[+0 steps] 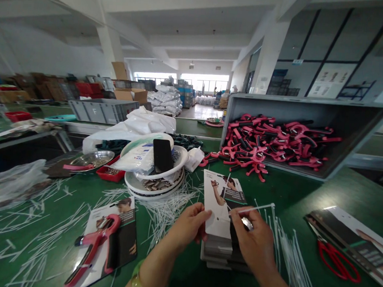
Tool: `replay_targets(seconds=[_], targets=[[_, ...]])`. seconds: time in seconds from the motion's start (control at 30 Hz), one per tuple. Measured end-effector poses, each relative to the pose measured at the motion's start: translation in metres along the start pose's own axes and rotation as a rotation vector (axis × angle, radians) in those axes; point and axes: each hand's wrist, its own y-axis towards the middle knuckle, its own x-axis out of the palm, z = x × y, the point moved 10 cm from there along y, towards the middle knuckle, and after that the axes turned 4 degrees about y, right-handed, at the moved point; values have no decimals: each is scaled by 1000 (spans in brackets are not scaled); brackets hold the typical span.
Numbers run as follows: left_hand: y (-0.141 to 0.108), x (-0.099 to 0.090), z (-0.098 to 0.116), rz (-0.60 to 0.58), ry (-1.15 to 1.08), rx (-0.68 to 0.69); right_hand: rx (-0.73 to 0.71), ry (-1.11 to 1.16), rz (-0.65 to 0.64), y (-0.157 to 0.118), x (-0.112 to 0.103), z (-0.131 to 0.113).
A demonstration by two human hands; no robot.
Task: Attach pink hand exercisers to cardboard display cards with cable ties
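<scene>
My left hand (191,222) is closed on the left edge of a printed backing card (214,210), thumb on top. The card sits tilted on a stack of similar cards (217,250). My right hand (253,239) pinches a white cable tie (262,207) at the card's right side; its head end sticks out to the right. Another thin white strip shows upright on the card's face. Left of my hands lies a card (127,237) with a pink-and-black hand grip trainer (97,246) on it. A bundle of cable ties (293,260) lies right of my right hand.
A grey crate (340,167) on its side spills pink hand grips (260,141). Red-handled scissors (337,261) rest by more cards (362,238) at right. White bowls (129,185) hold metal springs and a phone (162,156). Loose ties (36,246) litter the green table.
</scene>
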Motion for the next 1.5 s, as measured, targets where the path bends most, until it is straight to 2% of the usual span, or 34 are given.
replay_targets(seconds=[0.1, 0.27, 0.37, 0.43, 0.53, 0.63, 0.8, 0.87, 0.93, 1.0, 1.1, 1.17, 1.23, 1.33, 1.5], targets=[[-4, 7, 4, -15, -68, 22, 25, 5, -12, -2, -1, 1], [-11, 28, 8, -161, -177, 29, 255, 250, -70, -3, 5, 25], [-12, 40, 4, -213, -7, -2, 336, 332, -130, -4, 10, 32], [-11, 43, 4, -189, 127, 3, 369, 349, -156, -5, 13, 35], [-7, 40, 8, -111, 213, 49, 346, 300, -152, -4, 10, 33], [-7, 40, 14, -154, 194, 105, 298, 252, -149, -2, 4, 30], [-7, 25, 15, -194, -32, 65, 329, 450, -5, 8, -16, 38], [-9, 21, 16, -202, -180, 45, 325, 430, 22, 11, -21, 40], [-11, 19, 19, -194, -319, 44, 231, 285, 30, 10, -27, 31], [-12, 18, 20, -173, -403, 57, -10, 36, 27, 6, -31, 5], [-12, 20, 21, -165, -486, 69, -479, -321, -77, -20, -14, -42], [-12, 20, 21, -158, -578, 73, -655, -466, -149, -37, 1, -55], [-13, 21, 24, -161, -665, 82, -693, -536, -141, -41, 6, -57], [-16, 26, 33, -192, -742, 106, -659, -543, -88, -37, 2, -55], [-16, 36, 50, -185, -833, 171, -652, -427, -47, -30, -10, -56]])
